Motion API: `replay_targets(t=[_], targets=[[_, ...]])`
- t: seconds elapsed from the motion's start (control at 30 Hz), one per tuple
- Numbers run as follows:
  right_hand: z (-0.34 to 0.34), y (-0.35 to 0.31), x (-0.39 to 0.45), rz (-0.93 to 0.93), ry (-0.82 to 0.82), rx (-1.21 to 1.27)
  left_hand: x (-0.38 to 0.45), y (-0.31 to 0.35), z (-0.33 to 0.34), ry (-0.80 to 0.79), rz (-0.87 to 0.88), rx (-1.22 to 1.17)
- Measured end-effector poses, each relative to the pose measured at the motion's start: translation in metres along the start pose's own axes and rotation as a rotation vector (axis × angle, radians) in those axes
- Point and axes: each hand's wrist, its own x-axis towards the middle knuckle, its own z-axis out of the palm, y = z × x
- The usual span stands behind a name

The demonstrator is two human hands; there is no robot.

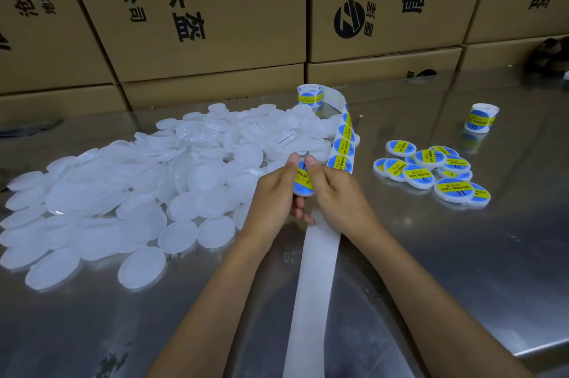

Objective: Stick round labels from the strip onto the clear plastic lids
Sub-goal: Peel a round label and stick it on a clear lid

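While both thumbs press a round label onto the lid [303, 180] at centre frame, the left hand [272, 193] and right hand [334, 190] each hold a pinching grip on its rim; light, thin and slick, it is best held by the edges. Two label rolls stand at twelve and two o'clock, the strip [343, 143] trails from one, roughly a dozen labelled lids [431, 171] lie at three o'clock, and the unlabelled pile [138, 186] at nine o'clock is uncountable.

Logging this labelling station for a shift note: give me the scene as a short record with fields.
surface: metal table
unlabelled lids: big pile, left
labelled lids: small cluster, right
in hand: lid with label, held by left hand and right hand
label strip: runs from roll
spare roll: far right
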Motion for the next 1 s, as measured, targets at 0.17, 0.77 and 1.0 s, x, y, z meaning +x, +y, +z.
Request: replay_targets(t=[0.17,0.77,1.0], targets=[[-0.001,0.004,0.004,0.088,0.118,-0.043,0.004,-0.006,-0.004,-0.008,0.019,-0.055],[-0.071,0.039,0.023,0.665,0.606,1.318,0.005,-0.003,-0.009,0.117,0.017,-0.032],[-0.066,0.037,0.022,0.669,0.571,1.243,0.012,-0.003,-0.024,0.301,0.145,0.177]])
